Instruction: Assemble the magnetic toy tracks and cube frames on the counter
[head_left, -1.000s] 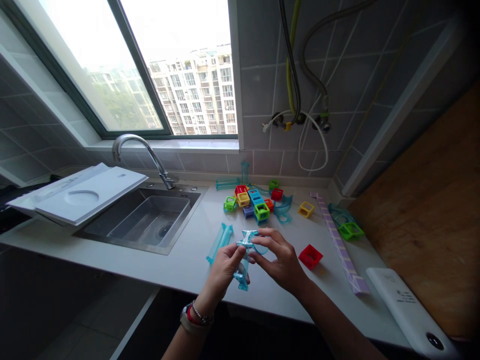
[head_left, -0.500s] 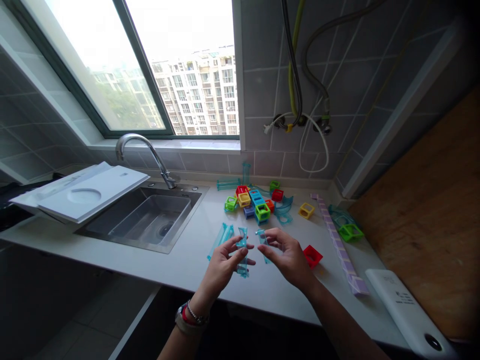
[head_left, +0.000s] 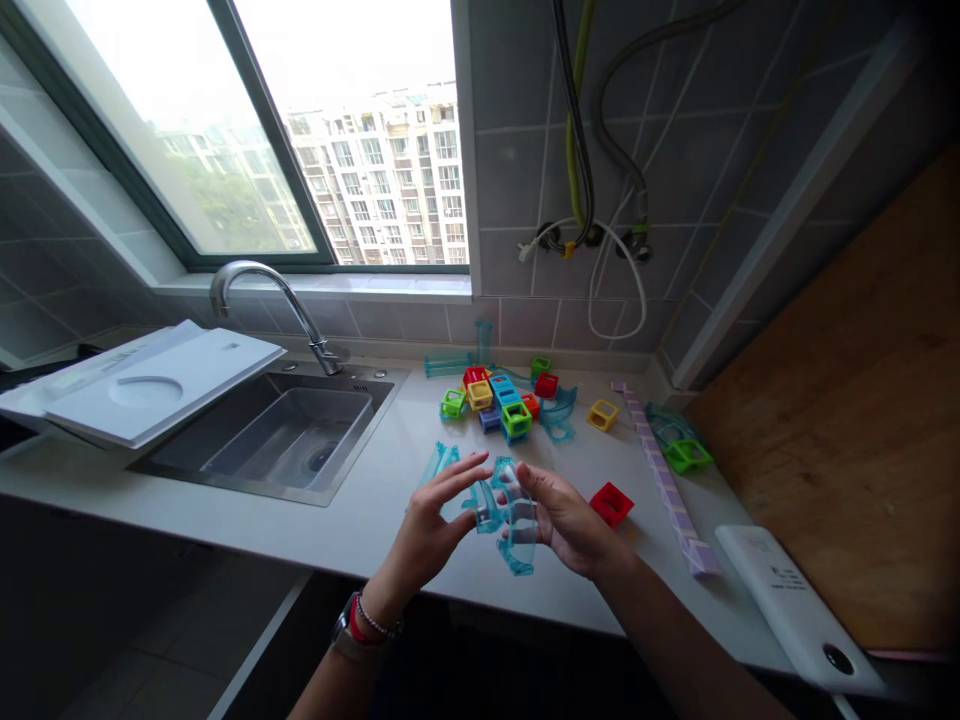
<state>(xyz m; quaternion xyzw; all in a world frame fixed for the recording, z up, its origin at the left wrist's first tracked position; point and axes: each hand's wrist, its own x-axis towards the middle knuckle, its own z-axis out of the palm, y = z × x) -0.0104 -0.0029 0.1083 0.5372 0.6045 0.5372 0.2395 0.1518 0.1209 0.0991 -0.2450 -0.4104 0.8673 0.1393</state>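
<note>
In front of me, my left hand (head_left: 433, 522) has its thumb and fingers around a small translucent teal track piece (head_left: 487, 510). My right hand (head_left: 568, 520) grips a longer, curved translucent teal track piece (head_left: 520, 545), thumb on top and fingers behind it. The two pieces are close together, partly overlapping from here; I cannot tell whether they touch. Straight teal pieces (head_left: 441, 462) lie on the counter just beyond my left hand. A red square block (head_left: 611, 504) is beside my right wrist.
Coloured open blocks (head_left: 504, 392) cluster at the back of the white counter (head_left: 360, 535). A yellow block (head_left: 602, 415), a purple patterned strip (head_left: 671, 490) and a white device (head_left: 795, 605) are to the right. Leftward are a sink (head_left: 300, 440), a faucet (head_left: 277, 290) and a white box (head_left: 150, 385).
The small piece and the longer piece have come together between my hands. The longer piece is now in my right hand and turned. My view has shifted slightly to the right.
</note>
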